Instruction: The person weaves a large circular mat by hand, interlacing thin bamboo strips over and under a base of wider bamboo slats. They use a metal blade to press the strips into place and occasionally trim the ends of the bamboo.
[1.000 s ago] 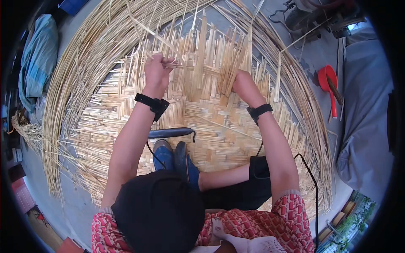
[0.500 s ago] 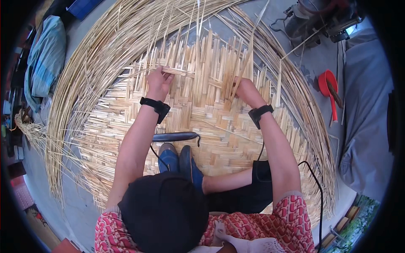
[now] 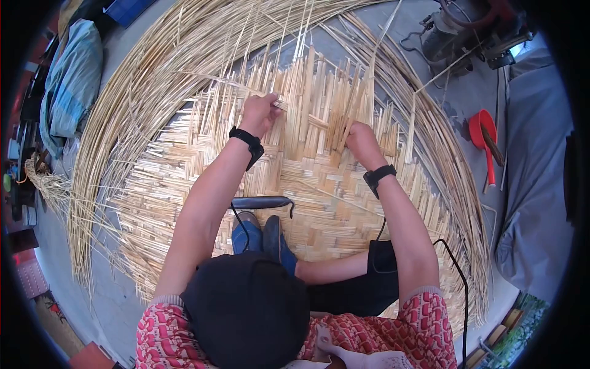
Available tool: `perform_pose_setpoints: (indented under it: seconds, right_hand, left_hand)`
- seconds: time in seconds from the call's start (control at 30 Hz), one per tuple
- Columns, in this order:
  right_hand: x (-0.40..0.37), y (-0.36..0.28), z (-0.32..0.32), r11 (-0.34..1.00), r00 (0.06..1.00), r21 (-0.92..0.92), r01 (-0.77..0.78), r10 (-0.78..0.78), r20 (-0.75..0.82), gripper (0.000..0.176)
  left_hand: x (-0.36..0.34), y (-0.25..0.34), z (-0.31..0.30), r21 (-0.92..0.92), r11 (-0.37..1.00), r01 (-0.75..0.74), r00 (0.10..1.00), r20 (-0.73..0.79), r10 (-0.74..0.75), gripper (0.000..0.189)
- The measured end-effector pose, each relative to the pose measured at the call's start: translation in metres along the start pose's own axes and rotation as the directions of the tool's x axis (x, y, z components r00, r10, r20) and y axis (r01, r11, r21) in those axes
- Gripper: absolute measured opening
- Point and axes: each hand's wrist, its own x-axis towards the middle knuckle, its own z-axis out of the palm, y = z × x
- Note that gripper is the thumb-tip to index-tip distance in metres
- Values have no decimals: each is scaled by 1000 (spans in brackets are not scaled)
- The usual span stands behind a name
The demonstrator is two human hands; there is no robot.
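One golden mat [image 3: 326,218], flat, herringbone-woven, beneath and around the blue shoes [image 3: 272,237]; beyond them, left hand [image 3: 258,117], shifted inward since a moment ago (work now nearer mid-mat), fingers pinching a pale flat strip [image 3: 233,84]; right hand [image 3: 365,146], fingers closed on stiff raised splints [image 3: 342,128].

The mat [image 3: 344,212] lies on the floor [image 3: 120,307], loose straw [image 3: 132,92] curving round its far edge and both sides. On it stand the shoes [image 3: 272,237] — a long tool [image 3: 261,202] just before them. Right, past the straw, lies a scoop [image 3: 481,129], then a cloth [image 3: 534,178]; a sack [image 3: 74,80] lies left.
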Motion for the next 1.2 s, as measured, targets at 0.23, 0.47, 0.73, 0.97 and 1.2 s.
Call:
perform_pose_setpoints:
  seconds: [0.23, 0.47, 0.73, 0.97, 1.2]
  right_hand:
    - [-16, -40, -21, 997, 997, -54, -60, 57, -42, 18]
    - [-46, -55, -54, 997, 1000, -74, 7, -7, 3, 14]
    - [-61, -9, -52, 854, 969, -508, -114, 207, 131, 15]
    - [-32, -6, 1, 809, 980, -576, -115, 188, 68, 21]
    - [-47, -27, -22, 859, 959, -511, -41, 178, 221, 21]
  left_hand:
    - [-13, 3, 8, -215, 973, -83, 995, 39, 94, 17]
    - [-29, -2, -6, -341, 886, -315, 947, -53, 316, 19]
    - [-69, -78, -6, -288, 938, -192, 979, 6, 202, 15]
    - [-83, -67, -22, -243, 960, -141, 982, 90, 167, 15]
    - [-85, -67, -61, -243, 961, -130, 990, 23, 140, 12]
